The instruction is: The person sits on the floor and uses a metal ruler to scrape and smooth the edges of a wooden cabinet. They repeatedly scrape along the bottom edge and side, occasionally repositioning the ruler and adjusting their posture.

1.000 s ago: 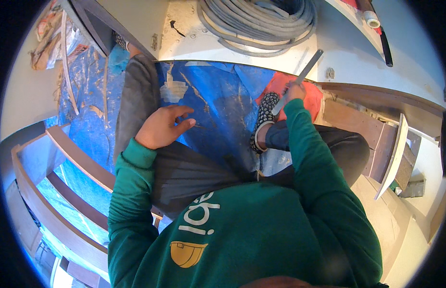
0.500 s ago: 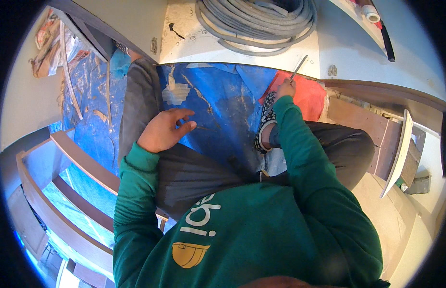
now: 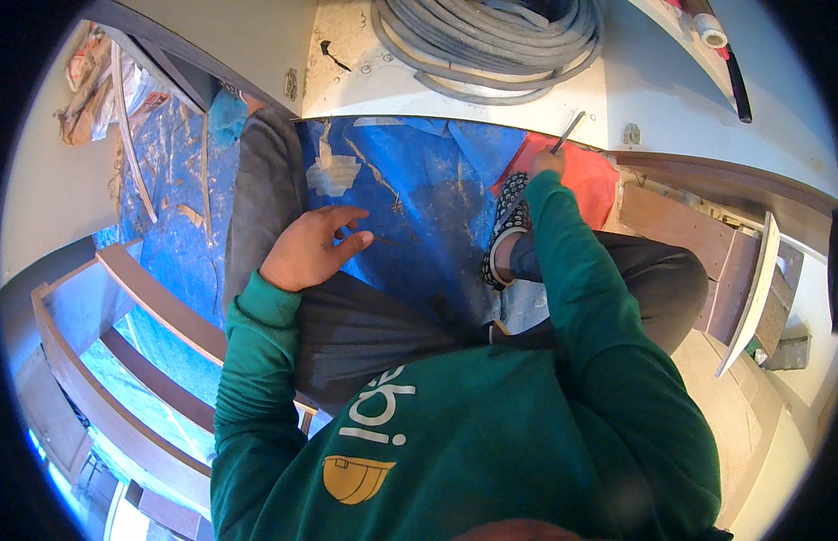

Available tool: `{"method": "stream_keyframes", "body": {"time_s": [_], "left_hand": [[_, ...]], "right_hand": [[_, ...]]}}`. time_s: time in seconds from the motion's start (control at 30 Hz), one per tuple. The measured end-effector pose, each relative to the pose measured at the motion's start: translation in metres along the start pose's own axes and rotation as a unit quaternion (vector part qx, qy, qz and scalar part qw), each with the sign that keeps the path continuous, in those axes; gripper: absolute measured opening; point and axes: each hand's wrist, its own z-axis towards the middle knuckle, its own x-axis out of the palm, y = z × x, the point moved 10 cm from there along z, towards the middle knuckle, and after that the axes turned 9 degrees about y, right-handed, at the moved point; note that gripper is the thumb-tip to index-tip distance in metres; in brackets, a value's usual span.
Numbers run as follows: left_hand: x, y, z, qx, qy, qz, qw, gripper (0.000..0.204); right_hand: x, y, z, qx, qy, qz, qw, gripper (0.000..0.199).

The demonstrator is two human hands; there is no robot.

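Observation:
My left hand hovers over my bent left leg, its fingers loosely curved and the thumb apart, with nothing in it. Farther off to the right, my right hand is closed around a thin, straight metal tool whose narrow end points up and away to the right; its exact kind does not show. That hand is beside my spotted shoe and above a red sheet. Under my legs lies a dusty blue tarp.
A coil of grey hose or cable rests on a white cabinet board ahead. Curved wooden frame pieces stand at the left. Brown panels and a pale board are at the right, and a black-handled tool is at the upper right.
My right hand and the tool have shifted slightly to the right, and less of the hand shows past the sleeve. My left hand keeps nearly the same pose.

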Motion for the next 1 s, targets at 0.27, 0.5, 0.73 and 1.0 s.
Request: {"method": "stream_keyframes", "body": {"time_s": [0.27,0.5,0.73,1.0], "left_hand": [[0.000,-0.005,0.001,0.012,-0.015,0.006,1.000,0.038],[0.002,-0.003,0.004,0.025,-0.021,0.004,0.999,0.038],[0.000,0.002,0.000,0.003,-0.023,-0.006,1.000,0.038],[0.001,0.000,0.001,-0.002,-0.012,-0.003,1.000,0.040]], "right_hand": [[0.021,0.048,-0.108,0.010,0.065,-0.088,0.994,0.015],[0.025,0.041,-0.121,-0.016,0.055,-0.117,0.991,0.016],[0.022,0.036,-0.073,0.132,0.078,0.246,0.957,0.017],[-0.018,0.044,-0.035,0.097,0.038,0.171,0.980,0.013]]}}
